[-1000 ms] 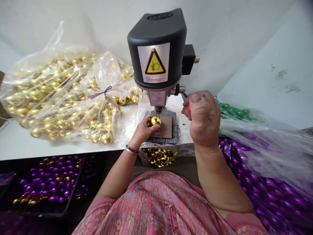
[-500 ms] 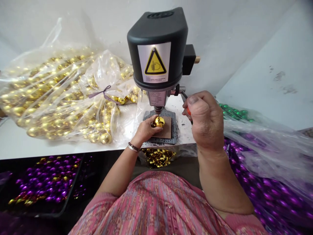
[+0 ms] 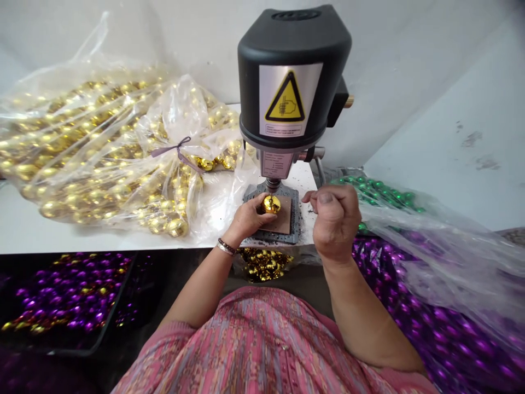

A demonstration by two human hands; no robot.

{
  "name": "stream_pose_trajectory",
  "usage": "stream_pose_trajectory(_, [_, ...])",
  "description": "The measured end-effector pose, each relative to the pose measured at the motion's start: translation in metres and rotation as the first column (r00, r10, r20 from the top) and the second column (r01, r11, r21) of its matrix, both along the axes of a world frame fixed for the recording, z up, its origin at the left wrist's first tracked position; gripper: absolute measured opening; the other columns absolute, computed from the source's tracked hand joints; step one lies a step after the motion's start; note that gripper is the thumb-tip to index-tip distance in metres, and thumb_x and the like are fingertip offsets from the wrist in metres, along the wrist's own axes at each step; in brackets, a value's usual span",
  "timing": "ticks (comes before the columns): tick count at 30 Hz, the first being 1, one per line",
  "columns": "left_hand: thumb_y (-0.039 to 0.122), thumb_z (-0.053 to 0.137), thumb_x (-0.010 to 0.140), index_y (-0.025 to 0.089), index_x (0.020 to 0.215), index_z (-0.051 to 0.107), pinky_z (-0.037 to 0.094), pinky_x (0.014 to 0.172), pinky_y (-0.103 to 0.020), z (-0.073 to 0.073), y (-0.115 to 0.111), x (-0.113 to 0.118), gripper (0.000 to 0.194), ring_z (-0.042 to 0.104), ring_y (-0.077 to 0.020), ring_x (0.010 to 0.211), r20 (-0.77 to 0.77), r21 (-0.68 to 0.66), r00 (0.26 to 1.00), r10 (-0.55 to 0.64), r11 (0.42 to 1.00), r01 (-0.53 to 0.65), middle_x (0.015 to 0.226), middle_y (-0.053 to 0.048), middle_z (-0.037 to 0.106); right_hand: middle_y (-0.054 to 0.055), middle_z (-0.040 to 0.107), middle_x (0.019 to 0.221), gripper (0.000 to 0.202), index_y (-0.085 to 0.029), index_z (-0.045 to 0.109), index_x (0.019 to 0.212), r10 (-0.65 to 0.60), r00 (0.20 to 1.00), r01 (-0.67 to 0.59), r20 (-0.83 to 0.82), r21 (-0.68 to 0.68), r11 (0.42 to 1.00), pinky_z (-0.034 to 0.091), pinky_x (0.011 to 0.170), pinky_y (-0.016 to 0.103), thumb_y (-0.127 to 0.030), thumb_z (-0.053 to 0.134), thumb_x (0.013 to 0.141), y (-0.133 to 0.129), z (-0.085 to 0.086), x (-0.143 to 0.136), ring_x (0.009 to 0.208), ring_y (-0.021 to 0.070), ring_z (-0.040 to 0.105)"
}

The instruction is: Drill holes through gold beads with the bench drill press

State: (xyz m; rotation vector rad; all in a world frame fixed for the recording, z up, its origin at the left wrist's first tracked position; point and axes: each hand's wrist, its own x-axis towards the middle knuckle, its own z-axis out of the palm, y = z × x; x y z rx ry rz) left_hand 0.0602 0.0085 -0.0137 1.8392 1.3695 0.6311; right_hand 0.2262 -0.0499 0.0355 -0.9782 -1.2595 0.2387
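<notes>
The shiny gold round ball [image 3: 271, 206], seated lower left of the drill bit a second ago, now sits directly beneath it — the thin metal drill bit [image 3: 271, 195] reaches its top, though whether it has gone in is too small to tell. The person's left hand [image 3: 249, 220] is clamped on the ball from the side, thumb nearest the body, holding it over the flat brown board [image 3: 284, 223] on the dark grey metal base [image 3: 296, 232].

The right hand [image 3: 336, 221] has dropped with the slim metal lever [image 3: 320, 169] of the black-housed drill press [image 3: 292, 93], and the lever hangs more steeply. That hand is closed in a fist, apparently around the lever's end, which it hides. Judging by this, placing the ball has given way to the downstroke — steadiness at the left hand now matters most.
</notes>
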Motion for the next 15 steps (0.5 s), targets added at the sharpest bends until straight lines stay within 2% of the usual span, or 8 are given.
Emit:
stream_pose_trajectory(7, [0.027,0.076,0.074,0.021,0.132,0.063,0.051,0.087,-0.032,-0.001,0.0,-0.001,0.06,0.068,-0.0226,0.097,0.033,-0.018,0.999,-0.001,1.0,0.002,0.109,-0.003,0.075,-0.001,0.061,0.081,0.016,-0.022,0.061,0.093,0.012,1.0,-0.011,-0.009,0.069,0.998,0.053,0.071,0.03,-0.031,0.048,0.093,0.011,-0.032,-0.001,0.074,0.01,0.061])
stream_pose_trajectory(9, [0.027,0.076,0.074,0.021,0.131,0.064,0.051,0.088,-0.032,-0.001,0.0,-0.001,0.059,0.068,-0.0222,0.097,0.027,-0.013,1.0,0.002,1.0,-0.001,0.109,-0.003,0.075,-0.001,0.062,0.082,0.015,-0.022,0.061,0.093,0.025,1.0,-0.025,-0.001,0.073,0.997,0.054,0.072,0.031,-0.031,0.049,0.093,0.012,-0.035,-0.001,0.074,0.0101,0.061])
stream_pose_trajectory(12, [0.027,0.076,0.074,0.021,0.132,0.063,0.05,0.09,-0.031,-0.001,0.0,0.0,0.059,0.068,-0.0227,0.101,0.018,-0.01,1.0,0.014,1.0,-0.014,0.111,-0.003,0.074,-0.003,0.06,0.076,0.017,-0.022,0.06,0.089,0.035,0.999,-0.032,-0.031,0.086,0.996,0.054,0.073,0.031,-0.033,0.049,0.094,0.011,-0.023,-0.002,0.069,0.0087,0.058])
stream_pose_trajectory(15, [0.027,0.077,0.073,0.02,0.134,0.062,0.051,0.091,-0.032,-0.001,-0.003,-0.001,0.062,0.067,-0.023,0.101,0.027,-0.018,0.999,0.029,0.999,-0.028,0.112,-0.003,0.074,-0.004,0.051,0.064,0.028,-0.019,0.059,0.08,-0.024,0.997,0.027,-0.077,0.041,0.999,0.046,0.065,0.027,-0.043,0.05,0.093,0.008,0.013,-0.003,0.062,0.008,0.054])
